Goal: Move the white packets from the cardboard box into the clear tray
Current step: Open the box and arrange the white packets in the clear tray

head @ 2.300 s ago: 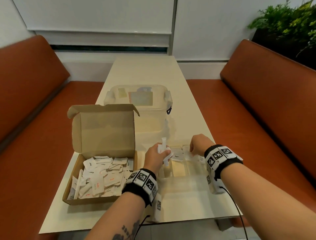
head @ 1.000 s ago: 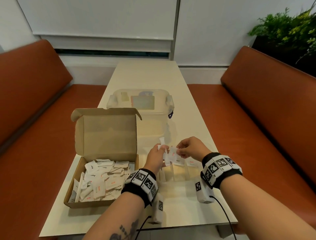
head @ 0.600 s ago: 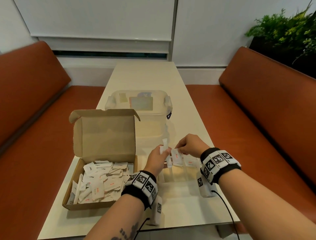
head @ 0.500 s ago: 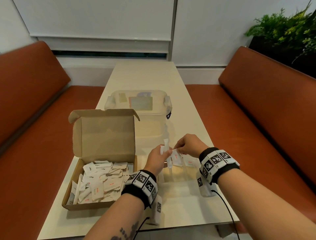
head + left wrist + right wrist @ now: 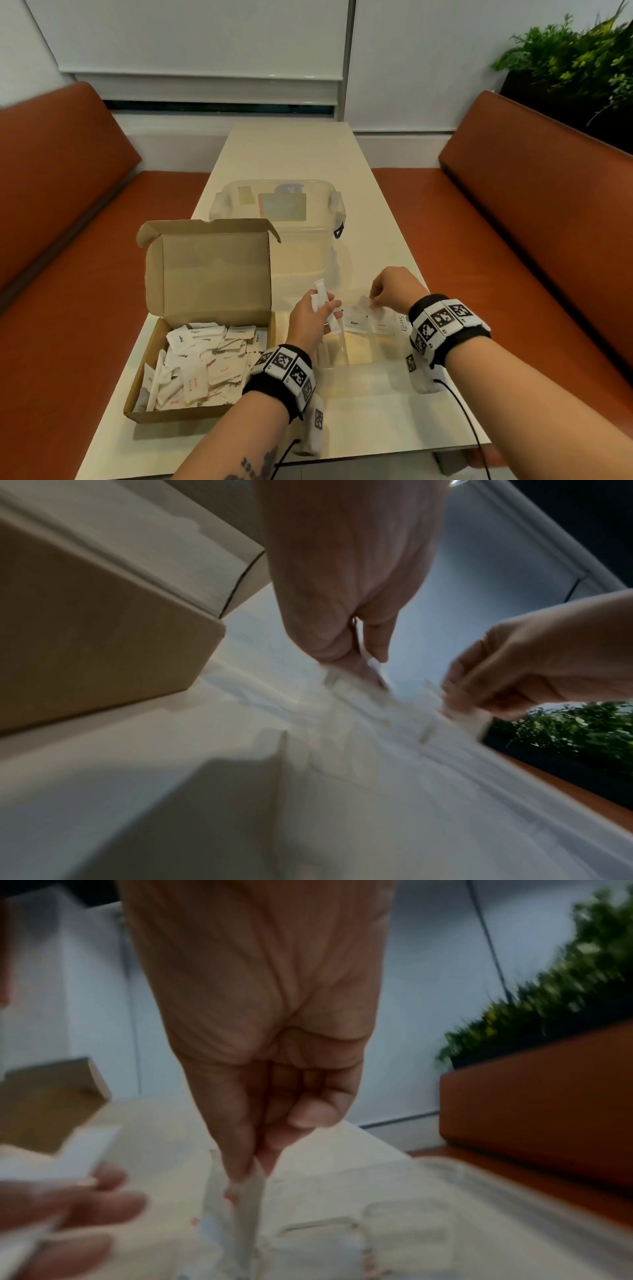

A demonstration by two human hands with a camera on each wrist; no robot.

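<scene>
My right hand point(image 5: 390, 289) is pinching one small white packet point(image 5: 364, 304) by its top edge, thumb and fingertip squeezed together, with the packet hanging down from them. Right under it is the clear tray point(image 5: 346, 353), which sits on the tabletop point(image 5: 376, 421) just in front of me — so the way to go is straight down, not sideways. The packet is flat and hangs on its edge over a slot near the far side of the tray, where a few packets already stand, one marked "Pepper" point(image 5: 354, 323). I think it should slide in beside them if I keep it upright. My left hand point(image 5: 310, 325) is curled round a long thin white stick packet point(image 5: 327, 311); its long side points up and away from me, and it tilts a little. That hand is over the left part of the tray, close to my right hand but not touching it. The cardboard box point(image 5: 205, 342) is open on my left, touching or almost touching the tray, and it is still full of white packets point(image 5: 198, 366) — so there is lots left to do. My left hand is the nearer one to the box, so I guess it will do the next fetch. The wrist pictures are blurry, so I can't tell which slot is under the stick.
</scene>
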